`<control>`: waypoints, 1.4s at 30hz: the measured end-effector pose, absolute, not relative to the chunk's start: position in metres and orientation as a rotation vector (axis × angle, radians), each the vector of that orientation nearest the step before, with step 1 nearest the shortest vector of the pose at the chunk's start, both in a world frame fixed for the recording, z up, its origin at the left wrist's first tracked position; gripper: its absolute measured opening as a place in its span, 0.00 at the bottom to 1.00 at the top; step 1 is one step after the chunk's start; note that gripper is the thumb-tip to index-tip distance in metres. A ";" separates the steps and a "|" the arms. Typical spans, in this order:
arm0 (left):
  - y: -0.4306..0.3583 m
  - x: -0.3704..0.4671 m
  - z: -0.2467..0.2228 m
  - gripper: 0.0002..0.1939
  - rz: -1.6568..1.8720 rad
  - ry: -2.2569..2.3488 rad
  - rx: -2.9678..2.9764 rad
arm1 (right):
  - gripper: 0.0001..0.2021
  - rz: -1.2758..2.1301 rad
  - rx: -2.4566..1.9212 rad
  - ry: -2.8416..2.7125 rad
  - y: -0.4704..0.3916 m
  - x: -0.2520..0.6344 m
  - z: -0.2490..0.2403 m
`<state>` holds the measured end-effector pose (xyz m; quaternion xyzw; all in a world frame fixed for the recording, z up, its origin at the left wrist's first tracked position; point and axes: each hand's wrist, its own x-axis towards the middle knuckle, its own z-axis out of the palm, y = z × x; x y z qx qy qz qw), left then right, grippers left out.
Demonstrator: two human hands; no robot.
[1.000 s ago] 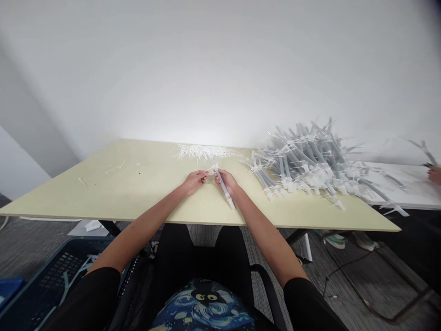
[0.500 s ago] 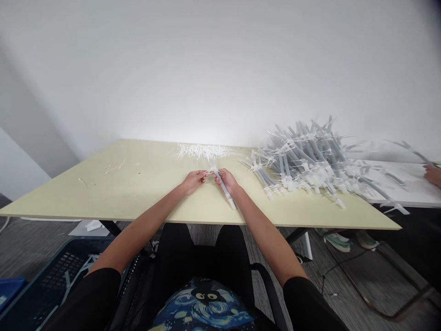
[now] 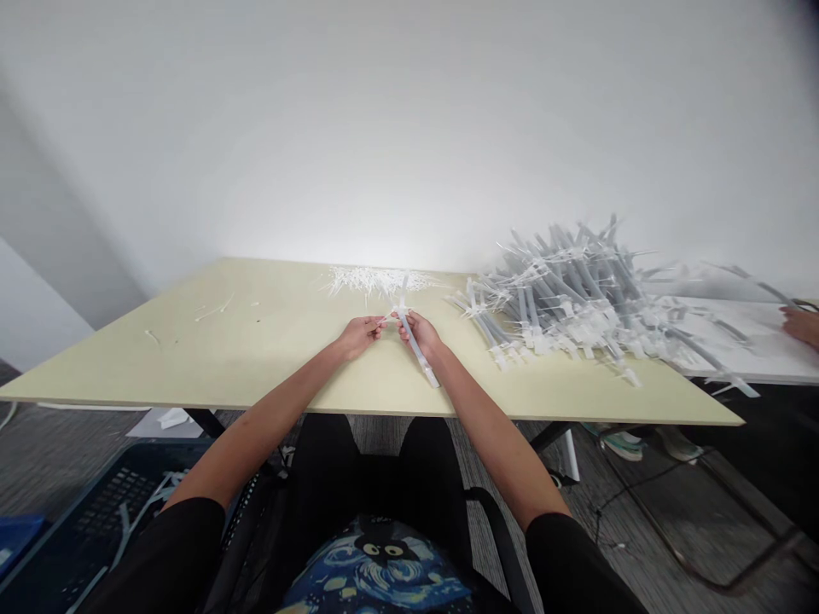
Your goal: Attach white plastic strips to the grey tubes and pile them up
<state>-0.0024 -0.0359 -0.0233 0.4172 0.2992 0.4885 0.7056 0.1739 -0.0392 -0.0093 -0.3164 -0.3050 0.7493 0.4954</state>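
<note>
My right hand (image 3: 419, 335) is closed round a translucent grey tube (image 3: 417, 348) with white fittings at its ends. The tube slants, its lower end pointing down toward the table's front edge and its upper end branching just above my fingers. My left hand (image 3: 362, 335) pinches a thin white strip, which looks like a cable tie (image 3: 386, 321), close beside the tube. Whether the strip loops round the tube cannot be made out. Behind both hands lies a loose heap of white cable ties (image 3: 364, 280).
A large pile of similar tubes with white fittings (image 3: 576, 281) covers the table's right side. Several loose ties (image 3: 216, 309) lie on the left of the pale yellow table (image 3: 269, 375). A dark crate (image 3: 121, 486) stands on the floor at left. Another person's hand (image 3: 801, 324) holds a tube at far right.
The branched upper end of the tube has tilted slightly to the right. My hands stay almost in place. The other person's hand at far right has shifted a little left.
</note>
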 end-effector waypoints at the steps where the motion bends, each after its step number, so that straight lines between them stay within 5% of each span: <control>1: -0.036 -0.003 -0.024 0.08 1.084 0.666 0.925 | 0.15 1.808 -0.771 -0.744 -0.038 0.173 -0.010; 21: -0.041 -0.002 -0.023 0.07 0.932 0.569 0.973 | 0.14 1.192 -1.103 -1.314 -0.054 0.161 -0.006; 42: -0.044 -0.001 -0.018 0.07 0.953 0.594 0.983 | 0.15 1.030 -1.187 -1.434 -0.054 0.159 -0.009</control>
